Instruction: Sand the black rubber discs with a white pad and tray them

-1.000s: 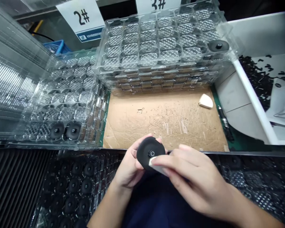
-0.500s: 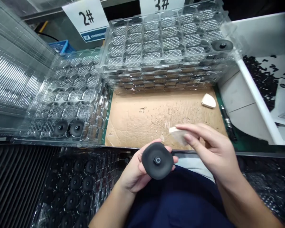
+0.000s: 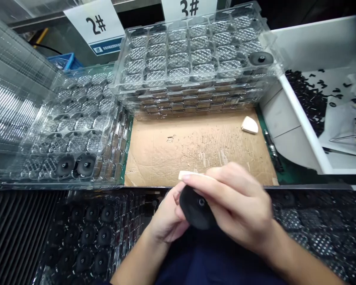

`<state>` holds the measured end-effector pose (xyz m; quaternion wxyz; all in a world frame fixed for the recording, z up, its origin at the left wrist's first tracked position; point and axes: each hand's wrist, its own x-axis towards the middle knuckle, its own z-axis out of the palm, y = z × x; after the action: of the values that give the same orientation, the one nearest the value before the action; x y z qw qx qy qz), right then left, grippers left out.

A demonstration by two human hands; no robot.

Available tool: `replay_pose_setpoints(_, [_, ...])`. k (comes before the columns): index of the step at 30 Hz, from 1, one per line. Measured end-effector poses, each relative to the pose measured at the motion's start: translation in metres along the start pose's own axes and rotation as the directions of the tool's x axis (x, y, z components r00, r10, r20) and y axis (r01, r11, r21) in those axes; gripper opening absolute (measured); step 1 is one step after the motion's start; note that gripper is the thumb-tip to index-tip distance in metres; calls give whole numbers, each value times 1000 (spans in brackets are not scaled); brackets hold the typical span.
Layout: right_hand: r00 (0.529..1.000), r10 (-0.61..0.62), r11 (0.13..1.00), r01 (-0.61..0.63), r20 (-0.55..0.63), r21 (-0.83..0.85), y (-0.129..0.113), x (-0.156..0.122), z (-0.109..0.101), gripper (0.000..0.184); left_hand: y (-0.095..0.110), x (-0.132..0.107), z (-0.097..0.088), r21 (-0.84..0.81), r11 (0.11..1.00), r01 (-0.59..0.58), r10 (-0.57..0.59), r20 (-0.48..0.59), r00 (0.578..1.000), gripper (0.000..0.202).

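My left hand (image 3: 167, 217) grips a black, rounded, dish-shaped part (image 3: 197, 211) with a small stem at its centre. The part is held above my lap, its stem side facing me. Over its upper edge, my right hand (image 3: 240, 202) pinches a white wedge-like pad (image 3: 185, 174), mostly hidden under the fingers. The pad is at the part's rim; whether it presses on it I cannot tell. A second white pad (image 3: 249, 125) lies on the cardboard sheet (image 3: 154, 154) beyond my hands.
Clear blister trays (image 3: 178, 59) are stacked behind the cardboard; another tray stack (image 3: 74, 118) stands left, with two black parts in front. A white bin (image 3: 299, 114) of small black pieces is at right, beside a pen-like tool (image 3: 273, 150). Below left sits a filled tray (image 3: 89, 237).
My right hand has moved left and brought the white pad onto the black part's upper edge. The left hand still holds the part. The view has shifted slightly to the right.
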<state>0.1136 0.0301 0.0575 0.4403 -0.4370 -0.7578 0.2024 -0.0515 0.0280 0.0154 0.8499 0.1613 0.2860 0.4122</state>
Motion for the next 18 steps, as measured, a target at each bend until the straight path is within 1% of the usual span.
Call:
replay_pose_setpoints(1, [997,-2,1000,2,78,1,0,3,2,27,0,-1,-3,29,999,-25,27,-60,998,52])
replay_pose_setpoints(3, [969,71,997,-67,236,-23,3,7,5,26,-1,-2,-8,61,997,-52,61,-156,986,58])
replay_pose_setpoints(4, [951,98,995,-90,294,-40,5,7,6,26,-2,-2,-10,65,996,-57,67,-170,983,59])
replay_pose_setpoints(5, [947,100,995,-89,306,-48,6,7,7,25,-2,-2,-11,66,996,-61,71,-163,984,60])
replay_pose_setpoints(6, [963,91,995,-81,253,-50,6,6,10,25,-3,-1,-10,68,995,-73,82,-145,986,60])
replay_pose_setpoints(7, [984,80,996,-73,157,-54,5,4,13,24,-3,0,-9,70,993,-99,107,-124,986,58])
replay_pose_setpoints(8, [996,77,995,-74,52,-64,2,1,17,24,-3,2,-6,75,988,-135,143,-110,984,57])
replay_pose_setpoints(9, [996,84,993,-86,-37,-80,-2,-2,20,24,-3,3,-4,85,981,-172,181,-105,978,57])
replay_pose_setpoints(10, [991,92,990,-100,-93,-96,-6,-5,23,24,-3,4,-1,94,974,-208,218,-111,970,57])
replay_pose_setpoints(11, [990,97,989,-107,-105,-102,-10,-9,25,25,-2,5,1,99,967,-234,245,-118,962,58])
replay_pose_setpoints(12, [992,98,991,-105,-78,-87,-13,-11,25,25,-2,6,2,97,964,-249,260,-119,958,58])
replay_pose_setpoints(15, [988,140,986,-145,62,84,-12,-11,21,22,-1,9,2,87,958,-273,282,-109,953,57])
replay_pose_setpoints(16, [983,164,978,-173,82,119,-9,-8,19,21,0,10,1,89,951,-298,306,-114,945,56])
replay_pose_setpoints(17, [979,189,974,-196,71,114,-6,-6,18,20,0,10,0,96,940,-326,336,-125,933,56])
replay_pose_setpoints(18, [980,196,977,-198,36,77,-4,-4,19,20,0,11,0,108,930,-351,364,-138,921,58])
